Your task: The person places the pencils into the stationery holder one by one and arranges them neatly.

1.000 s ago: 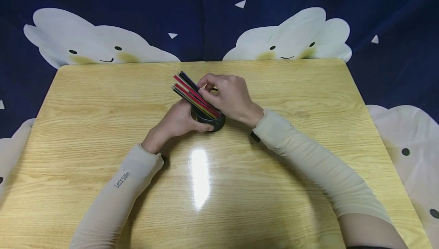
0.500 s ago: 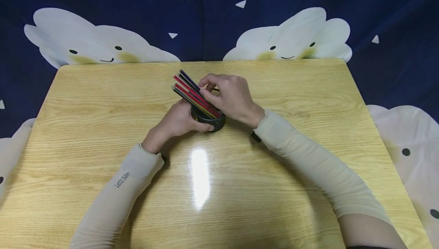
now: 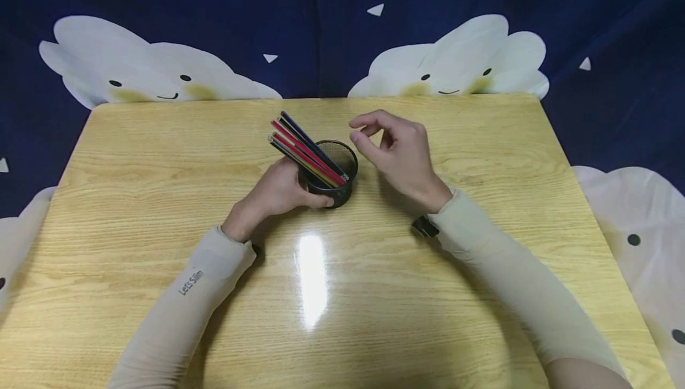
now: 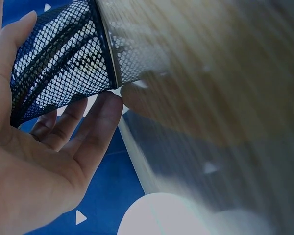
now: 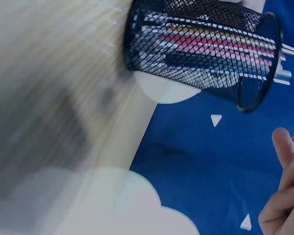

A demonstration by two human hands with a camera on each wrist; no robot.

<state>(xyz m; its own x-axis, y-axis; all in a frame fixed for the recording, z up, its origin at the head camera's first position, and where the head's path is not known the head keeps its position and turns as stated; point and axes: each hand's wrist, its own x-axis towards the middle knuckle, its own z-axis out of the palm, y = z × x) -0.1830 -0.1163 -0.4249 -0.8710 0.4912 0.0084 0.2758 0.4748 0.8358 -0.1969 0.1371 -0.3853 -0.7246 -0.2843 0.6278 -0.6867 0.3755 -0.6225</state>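
Note:
A black mesh pen holder (image 3: 342, 154) stands on the table a little above its middle in the head view. Several pencils (image 3: 301, 150), red, black, dark blue and yellowish, lean in it towards the upper left. My left hand (image 3: 279, 187) grips the holder low on its left side, thumb across the front. In the left wrist view my fingers (image 4: 100, 122) curve along the mesh wall (image 4: 63, 58). To the right of the holder, apart from it, my right hand (image 3: 404, 154) is raised with loosely bent fingers and nothing between thumb and forefinger.
The wooden table (image 3: 160, 139) reaches back to a dark blue curtain (image 3: 316, 32) printed with white clouds. A bright light reflection (image 3: 312, 279) lies on the tabletop in front of the holder. A dark wrist device (image 3: 425, 226) sits under the right sleeve's cuff.
My right hand has drawn away from the pencils to the right, uncovering the holder's rim and mesh. The dark blue pencil now rests with the others. My left hand stays in place.

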